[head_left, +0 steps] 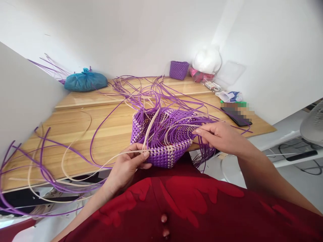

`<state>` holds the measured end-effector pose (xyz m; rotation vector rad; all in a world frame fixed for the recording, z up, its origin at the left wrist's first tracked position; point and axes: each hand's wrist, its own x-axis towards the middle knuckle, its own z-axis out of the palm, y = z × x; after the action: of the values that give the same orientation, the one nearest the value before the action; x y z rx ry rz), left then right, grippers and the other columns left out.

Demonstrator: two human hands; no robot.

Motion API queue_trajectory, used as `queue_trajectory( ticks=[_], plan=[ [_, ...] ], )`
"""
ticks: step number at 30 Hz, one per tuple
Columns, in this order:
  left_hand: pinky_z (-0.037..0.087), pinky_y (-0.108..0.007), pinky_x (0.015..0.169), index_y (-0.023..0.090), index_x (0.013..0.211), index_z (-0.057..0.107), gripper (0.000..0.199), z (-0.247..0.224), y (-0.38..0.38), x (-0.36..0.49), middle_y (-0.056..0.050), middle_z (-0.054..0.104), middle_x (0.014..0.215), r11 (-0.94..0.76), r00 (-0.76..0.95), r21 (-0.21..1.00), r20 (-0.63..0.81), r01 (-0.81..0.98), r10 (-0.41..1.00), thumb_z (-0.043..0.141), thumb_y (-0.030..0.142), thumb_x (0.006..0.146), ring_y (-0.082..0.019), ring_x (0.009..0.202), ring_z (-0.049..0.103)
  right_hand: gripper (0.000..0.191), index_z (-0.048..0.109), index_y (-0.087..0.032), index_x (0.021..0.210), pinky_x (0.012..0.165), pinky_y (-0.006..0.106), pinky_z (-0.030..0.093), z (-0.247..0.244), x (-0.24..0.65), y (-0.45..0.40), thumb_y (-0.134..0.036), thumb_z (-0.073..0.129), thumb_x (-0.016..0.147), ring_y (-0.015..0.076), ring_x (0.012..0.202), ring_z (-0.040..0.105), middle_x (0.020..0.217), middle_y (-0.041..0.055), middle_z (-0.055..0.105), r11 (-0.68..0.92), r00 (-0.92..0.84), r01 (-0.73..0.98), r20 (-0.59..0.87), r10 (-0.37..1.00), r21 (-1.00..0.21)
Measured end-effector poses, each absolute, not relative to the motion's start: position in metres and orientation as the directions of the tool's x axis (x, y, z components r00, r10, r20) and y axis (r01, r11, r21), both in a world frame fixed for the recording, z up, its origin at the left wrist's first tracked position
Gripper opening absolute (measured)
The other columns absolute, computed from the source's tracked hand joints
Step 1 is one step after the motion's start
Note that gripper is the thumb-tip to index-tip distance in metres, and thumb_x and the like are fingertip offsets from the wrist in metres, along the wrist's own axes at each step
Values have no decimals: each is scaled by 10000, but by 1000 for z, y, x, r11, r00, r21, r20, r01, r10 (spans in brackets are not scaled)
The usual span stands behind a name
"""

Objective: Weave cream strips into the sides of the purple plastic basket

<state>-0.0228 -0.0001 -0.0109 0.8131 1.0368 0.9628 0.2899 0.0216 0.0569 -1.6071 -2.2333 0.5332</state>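
Note:
A woven basket [161,157] of purple strips with cream patterning leans over the table's front edge, its opening full of long loose strips. My left hand [131,161] pinches the near left rim, thumb outside and fingers partly behind the weave, beside a cream strip [113,156] that runs off to the left. At the basket's right corner, my right hand [214,136] has thumb and forefinger pressed together by the purple strips. What lies between those fingertips is too small to make out. More purple strips [207,153] hang below my right hand.
Long strips spread over the wooden table [111,117] and past its left edge. Behind are a blue bag [85,81], a small purple basket [179,70] and a white bag [207,60]. A dark phone [236,116] lies at the right, with a white chair [313,122] beyond.

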Motion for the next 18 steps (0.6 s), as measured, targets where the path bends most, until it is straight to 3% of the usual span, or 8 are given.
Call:
queue_trajectory(
  ticks=[7,10,14,18],
  plan=[
    [592,-240,648,170,889,641,349,-11,3,-31,-4,609,805,369,260,914,-319,-169,911,855,343,675,-111,705,586,334,681,-174,883,500,246,352,51,273,27,-378,442,997,148,481,539,546,-25,569,210,-337,798,-129,933,-565],
    [594,-252,665,178,891,636,329,-9,6,-35,4,586,805,364,299,922,-314,-129,901,836,358,701,-102,699,566,301,716,-189,1044,586,247,412,55,270,30,-373,485,987,175,619,610,678,-10,643,234,-333,809,-92,939,-540],
    [589,-271,670,186,883,632,332,-8,15,-40,-9,591,833,389,371,917,-331,-92,868,826,388,705,-122,722,577,281,740,-213,1014,727,269,431,56,264,36,-375,510,1014,236,889,634,935,38,690,326,-340,905,-4,940,-272],
    [553,-272,648,192,860,620,354,-12,27,-43,-16,601,816,452,479,887,-355,-99,803,825,424,690,-140,707,572,320,732,-204,925,648,272,375,54,243,43,-424,536,1048,235,809,613,845,56,661,285,-279,956,-82,957,67]
  ],
)
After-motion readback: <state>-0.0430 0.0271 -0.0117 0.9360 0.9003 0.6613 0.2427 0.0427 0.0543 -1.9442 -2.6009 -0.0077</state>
